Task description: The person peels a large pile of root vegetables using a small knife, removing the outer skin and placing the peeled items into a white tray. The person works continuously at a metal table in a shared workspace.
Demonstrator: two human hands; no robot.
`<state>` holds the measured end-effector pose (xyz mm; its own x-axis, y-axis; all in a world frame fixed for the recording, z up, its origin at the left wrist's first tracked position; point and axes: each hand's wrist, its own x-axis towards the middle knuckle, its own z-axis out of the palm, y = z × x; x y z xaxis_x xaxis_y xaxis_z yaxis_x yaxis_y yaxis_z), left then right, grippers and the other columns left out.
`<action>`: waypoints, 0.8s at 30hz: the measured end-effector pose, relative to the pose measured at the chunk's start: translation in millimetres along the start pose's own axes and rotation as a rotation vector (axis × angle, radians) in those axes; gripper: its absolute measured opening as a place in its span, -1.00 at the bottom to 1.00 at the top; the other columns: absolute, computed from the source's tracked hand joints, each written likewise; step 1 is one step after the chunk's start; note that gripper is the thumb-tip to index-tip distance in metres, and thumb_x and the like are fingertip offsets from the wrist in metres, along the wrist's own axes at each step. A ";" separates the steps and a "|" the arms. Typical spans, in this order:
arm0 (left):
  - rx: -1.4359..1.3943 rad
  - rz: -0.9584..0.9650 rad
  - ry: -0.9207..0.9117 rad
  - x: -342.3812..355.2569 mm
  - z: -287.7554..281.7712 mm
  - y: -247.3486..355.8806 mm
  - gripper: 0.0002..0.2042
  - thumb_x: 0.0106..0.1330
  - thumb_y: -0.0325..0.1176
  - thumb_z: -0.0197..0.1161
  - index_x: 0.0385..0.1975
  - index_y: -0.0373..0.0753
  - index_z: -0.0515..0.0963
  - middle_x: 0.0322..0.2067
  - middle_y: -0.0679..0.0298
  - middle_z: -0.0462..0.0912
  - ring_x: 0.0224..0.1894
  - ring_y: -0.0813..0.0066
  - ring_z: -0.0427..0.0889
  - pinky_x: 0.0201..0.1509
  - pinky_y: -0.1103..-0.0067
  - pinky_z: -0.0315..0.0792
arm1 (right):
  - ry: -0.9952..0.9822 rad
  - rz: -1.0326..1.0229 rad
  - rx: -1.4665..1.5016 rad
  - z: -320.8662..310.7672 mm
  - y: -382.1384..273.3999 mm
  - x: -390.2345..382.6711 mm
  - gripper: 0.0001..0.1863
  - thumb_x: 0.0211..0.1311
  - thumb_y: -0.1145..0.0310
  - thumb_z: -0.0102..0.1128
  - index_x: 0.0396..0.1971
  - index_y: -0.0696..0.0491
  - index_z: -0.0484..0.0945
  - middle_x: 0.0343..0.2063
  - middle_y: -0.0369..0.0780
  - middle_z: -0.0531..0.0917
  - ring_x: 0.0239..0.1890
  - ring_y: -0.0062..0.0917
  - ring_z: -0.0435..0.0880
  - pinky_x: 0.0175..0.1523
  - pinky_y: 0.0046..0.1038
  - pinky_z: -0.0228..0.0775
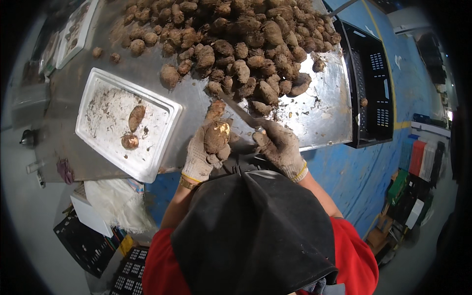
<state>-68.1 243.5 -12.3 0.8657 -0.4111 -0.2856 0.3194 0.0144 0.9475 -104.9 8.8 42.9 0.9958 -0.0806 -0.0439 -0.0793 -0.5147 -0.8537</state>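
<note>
My left hand (200, 156), in a dirt-stained knitted glove, is closed around a brown taro root (217, 136) with a pale cut patch near its top. My right hand (280, 147), gloved the same way, grips a knife (239, 112) by its handle. The dark blade slants up and left, a little above the held root. Beyond both hands lies a large heap of hairy, soil-covered taro roots (241, 70). To the left, a white tray (169, 110) carries two roots and loose dirt; one of them (130, 141) shows a pale cut face.
Everything rests on a metal table (322, 120) strewn with soil crumbs. A black plastic crate (368, 83) stands off its right edge, above a blue floor (324, 172). Another white tray (76, 34) sits at the far left. A white sack (118, 204) is below the table's left front edge.
</note>
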 end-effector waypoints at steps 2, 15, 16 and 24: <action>0.469 0.017 0.185 -4.6 8.7 9.6 -0.55 0.44 -0.15 0.04 0.15 -0.37 0.43 -0.03 0.02 0.63 -0.09 0.32 0.68 -0.10 0.43 0.62 | -0.078 0.032 0.036 5.7 3.5 -5.5 -0.67 0.30 0.28 0.32 0.00 0.09 0.61 -0.42 -0.15 0.64 -0.41 -0.40 0.69 -0.34 -0.40 0.49; -0.192 -0.100 0.376 -4.0 21.3 9.9 -0.56 0.54 -0.11 0.00 0.15 -0.39 0.41 -0.26 0.16 0.64 -0.51 0.47 0.65 -0.54 0.62 0.52 | 0.013 0.097 -0.059 0.9 31.9 -9.5 -0.69 0.35 0.16 0.24 -0.04 0.03 0.61 -0.43 -0.21 0.69 -0.44 -0.42 0.69 -0.37 -0.39 0.51; -0.148 -0.104 0.369 1.8 18.8 3.4 -0.51 0.52 -0.05 0.01 0.15 -0.39 0.41 -0.26 0.17 0.64 -0.51 0.44 0.67 -0.54 0.60 0.54 | -0.060 0.137 0.036 -3.6 14.0 -5.1 -0.70 0.35 0.22 0.25 -0.03 0.07 0.60 -0.41 -0.23 0.68 -0.43 -0.48 0.67 -0.35 -0.44 0.51; -0.246 0.090 0.308 -7.4 5.9 -16.9 -0.58 0.51 -0.14 0.03 0.20 -0.31 0.42 0.00 0.01 0.55 -0.46 0.39 0.67 -0.52 0.64 0.57 | -0.187 0.182 -0.020 13.7 17.2 -0.3 -0.69 0.35 0.23 0.27 -0.02 0.09 0.61 -0.40 -0.13 0.67 -0.41 -0.41 0.71 -0.30 -0.40 0.53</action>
<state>-82.2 240.9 -25.3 0.9575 -0.1064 -0.2682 0.2875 0.2714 0.9185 -105.9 11.6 21.2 0.9561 -0.0148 -0.2926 -0.2569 -0.5228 -0.8128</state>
